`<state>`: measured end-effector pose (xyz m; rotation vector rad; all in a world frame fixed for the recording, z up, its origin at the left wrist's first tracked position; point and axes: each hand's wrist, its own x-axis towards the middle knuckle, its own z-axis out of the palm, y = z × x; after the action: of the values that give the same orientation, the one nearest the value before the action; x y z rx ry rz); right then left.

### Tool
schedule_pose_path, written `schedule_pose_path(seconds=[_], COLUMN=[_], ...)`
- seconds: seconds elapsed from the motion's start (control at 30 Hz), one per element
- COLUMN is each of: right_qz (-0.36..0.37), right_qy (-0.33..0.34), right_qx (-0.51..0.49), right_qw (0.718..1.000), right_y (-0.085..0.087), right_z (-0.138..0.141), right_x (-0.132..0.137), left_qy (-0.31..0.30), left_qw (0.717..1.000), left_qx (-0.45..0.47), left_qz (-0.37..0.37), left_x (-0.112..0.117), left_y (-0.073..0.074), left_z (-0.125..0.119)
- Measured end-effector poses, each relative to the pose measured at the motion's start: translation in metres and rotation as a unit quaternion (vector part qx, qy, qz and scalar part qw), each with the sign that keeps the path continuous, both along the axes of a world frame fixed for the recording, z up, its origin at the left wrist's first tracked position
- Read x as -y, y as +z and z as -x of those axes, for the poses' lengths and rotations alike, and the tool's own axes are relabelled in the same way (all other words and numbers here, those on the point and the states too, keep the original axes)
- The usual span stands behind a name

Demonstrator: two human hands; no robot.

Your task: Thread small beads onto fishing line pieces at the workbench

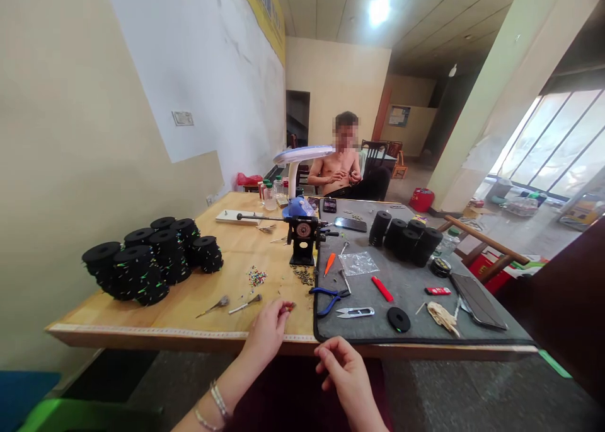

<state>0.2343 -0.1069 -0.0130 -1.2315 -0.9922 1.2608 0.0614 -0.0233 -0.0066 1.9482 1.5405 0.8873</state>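
My left hand (268,323) rests over the front of the wooden table, thumb and fingertips pinched together. A small brownish item (291,306) shows at those fingertips, too small to name. At the table's front edge, my right hand (344,364) is closed with thumb and forefinger pressed together; whatever they may hold is not visible. Two small brush-like tools (248,303) lie left of my left hand. Beyond it are a heap of coloured beads (258,275) and a pile of small metal pieces (305,275). Behind these stands a black geared device (302,238) with a long rod.
Black foam spools (135,255) stand at left, more spools (406,235) at right. The grey mat (368,334) carries blue-handled pliers (328,299), thread snips (354,313), a black foam disc (398,319) and a phone (479,301). A person (343,167) sits behind the desk lamp (302,156).
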Motion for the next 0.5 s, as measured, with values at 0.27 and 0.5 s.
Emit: schedule_pose_path(seconds=[0.27,0.5], right_qz=[0.029,0.043], right_qy=[0.023,0.046], right_qx=[-0.044,-0.029], right_qw=[0.998,0.998], right_y=[-0.011,-0.023], right_z=[0.019,0.029], right_x=[0.013,0.018], left_qy=[-0.023,-0.013], left_qw=[0.906,0.900], left_qx=[0.349,0.359], left_qz=[0.241,0.245], left_x=[0.075,0.089], left_y=[-0.014,-0.015], left_z=[-0.011,-0.018])
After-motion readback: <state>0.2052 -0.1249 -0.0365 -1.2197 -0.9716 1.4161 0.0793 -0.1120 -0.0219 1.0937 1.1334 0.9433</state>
